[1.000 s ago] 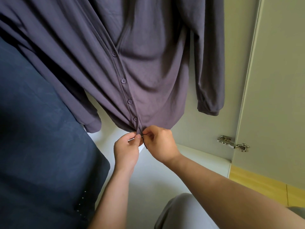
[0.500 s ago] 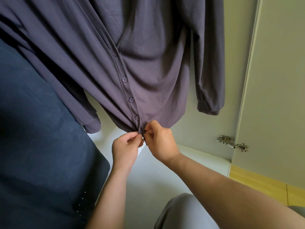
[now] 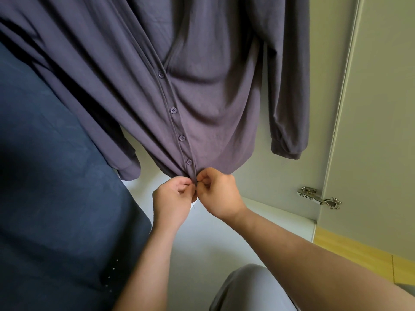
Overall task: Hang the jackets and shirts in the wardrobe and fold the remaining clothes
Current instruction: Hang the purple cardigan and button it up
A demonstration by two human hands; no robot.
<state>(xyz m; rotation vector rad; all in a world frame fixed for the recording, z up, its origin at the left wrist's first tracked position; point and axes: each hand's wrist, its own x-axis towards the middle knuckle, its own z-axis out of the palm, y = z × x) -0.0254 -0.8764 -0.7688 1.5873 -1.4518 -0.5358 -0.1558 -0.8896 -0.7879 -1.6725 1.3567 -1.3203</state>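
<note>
A grey-purple button-front shirt [image 3: 220,93] hangs inside the wardrobe, filling the upper half of the view. Several buttons run down its placket and are done up. At the bottom hem, my left hand [image 3: 173,200] and my right hand [image 3: 219,194] pinch the two placket edges together, fingertips touching at the lowest button spot. The hanger and rail are out of view above.
A dark navy garment [image 3: 56,209] hangs at the left, close to my left arm. The white wardrobe floor [image 3: 202,248] lies below. The open door [image 3: 377,108] with its metal hinge [image 3: 318,197] stands at the right, over yellow flooring [image 3: 359,259].
Both hands have stayed at the hem, shifting slightly upward with small finger movements on the lowest button. The shirt hangs as before.
</note>
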